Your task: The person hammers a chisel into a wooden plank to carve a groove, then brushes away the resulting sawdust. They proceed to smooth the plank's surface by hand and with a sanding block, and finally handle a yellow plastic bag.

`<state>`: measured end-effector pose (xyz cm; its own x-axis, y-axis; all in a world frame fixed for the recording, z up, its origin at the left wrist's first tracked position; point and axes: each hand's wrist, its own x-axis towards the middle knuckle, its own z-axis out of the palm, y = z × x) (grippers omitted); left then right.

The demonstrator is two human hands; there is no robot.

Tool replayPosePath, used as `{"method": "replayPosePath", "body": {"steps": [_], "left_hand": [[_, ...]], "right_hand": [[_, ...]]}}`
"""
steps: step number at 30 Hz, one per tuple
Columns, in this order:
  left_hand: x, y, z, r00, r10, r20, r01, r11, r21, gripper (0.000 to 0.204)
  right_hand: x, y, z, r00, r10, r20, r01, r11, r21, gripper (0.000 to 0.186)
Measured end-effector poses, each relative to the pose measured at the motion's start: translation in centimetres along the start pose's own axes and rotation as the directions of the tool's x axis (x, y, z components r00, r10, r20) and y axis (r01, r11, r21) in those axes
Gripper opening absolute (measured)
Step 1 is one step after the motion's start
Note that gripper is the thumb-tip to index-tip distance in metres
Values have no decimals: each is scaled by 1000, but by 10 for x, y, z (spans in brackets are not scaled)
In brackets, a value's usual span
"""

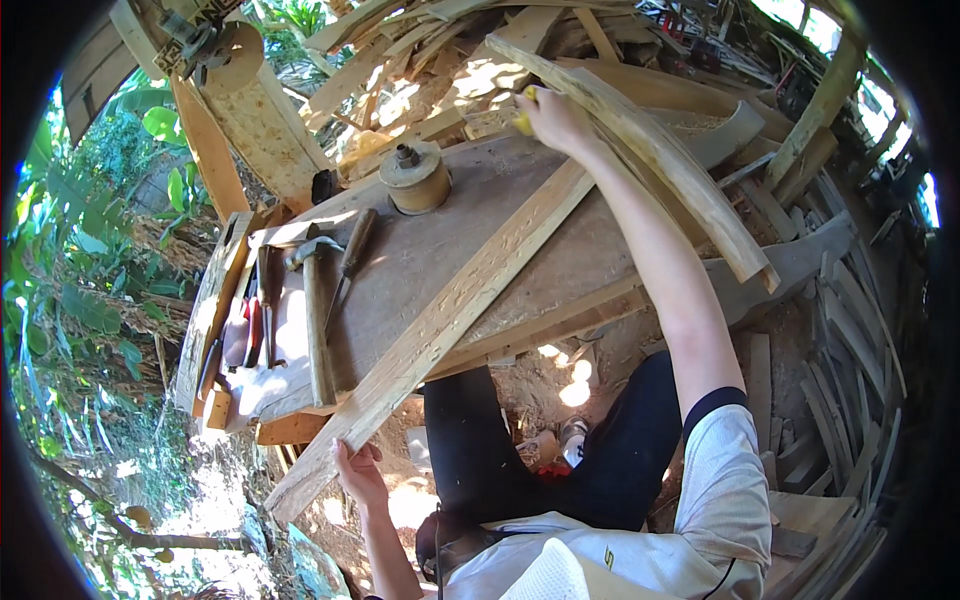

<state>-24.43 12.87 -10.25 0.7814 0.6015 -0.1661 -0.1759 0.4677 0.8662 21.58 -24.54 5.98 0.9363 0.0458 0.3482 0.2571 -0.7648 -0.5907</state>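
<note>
Plank [437,335] of pale wood lies aslant across the table [490,200], its lower end jutting out past the near edge by the left corner, its upper end reaching the right forearm. The left hand [362,475] is partly closed on that jutting end, thumb against the wood and the other fingers curled. The right hand [557,120], over toward the table's far right, is closed around a small yellow object [523,112], mostly hidden, so its kind cannot be told. Beside that forearm, a long rough board [650,140] slants over the right end.

Near the far edge stands a round wooden block [415,182] with a metal bolt at its top. Toward the left end, a hammer [317,330] points its handle at the near edge, a wooden-handled tool [357,243] just beside it. Farther left lie a dark-handled tool [266,290] and a red-handled tool [254,332], close together, near the left edge.
</note>
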Motion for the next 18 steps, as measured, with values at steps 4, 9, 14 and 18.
{"method": "replayPosePath", "body": {"steps": [4,9,14,18], "left_hand": [[2,6,-10,1000,22,11,-22,1000,22,26],[5,7,-15,999,39,-17,-38,999,36,24],[5,4,-9,999,34,3,-34,999,6,24],[2,13,-7,998,66,-10,-66,997,45,24]], "right_hand": [[-2,-43,35,976,-64,207,-45,875,482,41],[0,-73,55,987,49,-156,-86,967,-238,38],[10,-75,81,997,7,80,-22,983,184,34],[20,-81,78,994,-107,-23,92,933,-348,31]]}}
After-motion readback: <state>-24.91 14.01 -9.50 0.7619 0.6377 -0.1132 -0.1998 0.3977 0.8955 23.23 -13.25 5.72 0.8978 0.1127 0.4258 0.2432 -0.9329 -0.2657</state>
